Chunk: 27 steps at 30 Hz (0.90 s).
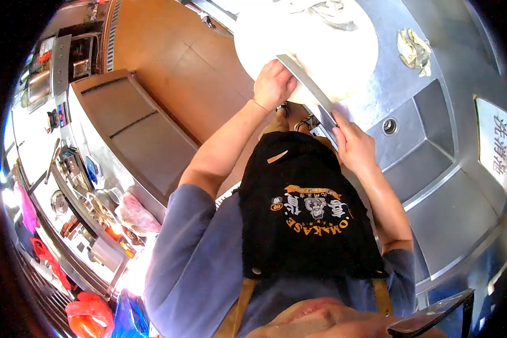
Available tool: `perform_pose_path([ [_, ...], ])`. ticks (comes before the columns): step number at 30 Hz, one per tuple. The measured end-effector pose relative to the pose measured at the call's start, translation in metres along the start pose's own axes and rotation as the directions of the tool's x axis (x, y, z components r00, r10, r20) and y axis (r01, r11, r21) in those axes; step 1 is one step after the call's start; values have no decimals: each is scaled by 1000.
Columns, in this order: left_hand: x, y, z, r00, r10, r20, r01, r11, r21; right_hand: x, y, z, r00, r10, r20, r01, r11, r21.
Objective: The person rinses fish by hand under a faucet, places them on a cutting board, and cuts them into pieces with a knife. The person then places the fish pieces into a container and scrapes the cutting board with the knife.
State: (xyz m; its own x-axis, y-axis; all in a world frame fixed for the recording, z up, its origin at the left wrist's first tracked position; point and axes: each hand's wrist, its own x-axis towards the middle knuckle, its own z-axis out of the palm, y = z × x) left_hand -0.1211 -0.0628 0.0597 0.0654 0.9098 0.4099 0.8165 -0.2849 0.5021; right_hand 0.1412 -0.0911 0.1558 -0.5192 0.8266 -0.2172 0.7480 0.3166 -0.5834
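Well, from the head camera, the only view, I see the whole matter hanging on how the knife lies between two bare hands. Its handle is closed in the right hand, and the blade runs long and slanting from there, forward and across to the left, over the near edge of the round board. The left hand is nearer the blade's far end, just left of it, fingers curled in close; whether they touch the steel or pinch something, I can't tell. The board's top is so glaring that little on it can be made out. Counting up: one knife, one round board, two hands, two crumpled cloths, as they look to me, one on the board's far side and another on the metal counter to the right. Nearer the person on that side is a sink with one drain showing.
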Motion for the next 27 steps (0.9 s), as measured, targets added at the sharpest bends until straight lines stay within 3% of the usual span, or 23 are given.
perform_pose_path([
  [2,-2,2,0,1000,-9,-20,9,1000,8,3,-4,-5,993,94,76,-94,996,6],
  [8,0,-2,3,1000,4,-21,-4,1000,-5,74,-16,13,998,-3,56,-3,994,106],
  [11,1,-3,4,1000,12,-22,-12,1000,-8,92,-17,22,996,-12,83,8,998,55],
  [14,0,-4,2,999,-45,26,45,999,-9,58,2,22,998,-58,-25,60,995,81],
  [15,0,-4,3,999,-40,3,40,999,-32,46,6,17,999,12,31,-15,996,90],
  [18,-1,-4,6,999,-22,-24,20,998,-66,43,7,13,1000,1,11,-2,994,105],
  [21,-3,-5,9,999,-33,-17,31,994,-102,96,2,35,997,-72,21,71,996,49],
  [24,-2,-1,4,999,-42,-26,39,993,-111,157,-10,45,997,-48,63,42,995,93],
  [26,-4,0,3,999,-39,-13,37,994,-102,180,0,48,992,-105,-68,120,954,274],
  [27,-4,2,2,999,-43,-22,41,994,-97,175,0,42,991,-107,-74,123,954,275],
])
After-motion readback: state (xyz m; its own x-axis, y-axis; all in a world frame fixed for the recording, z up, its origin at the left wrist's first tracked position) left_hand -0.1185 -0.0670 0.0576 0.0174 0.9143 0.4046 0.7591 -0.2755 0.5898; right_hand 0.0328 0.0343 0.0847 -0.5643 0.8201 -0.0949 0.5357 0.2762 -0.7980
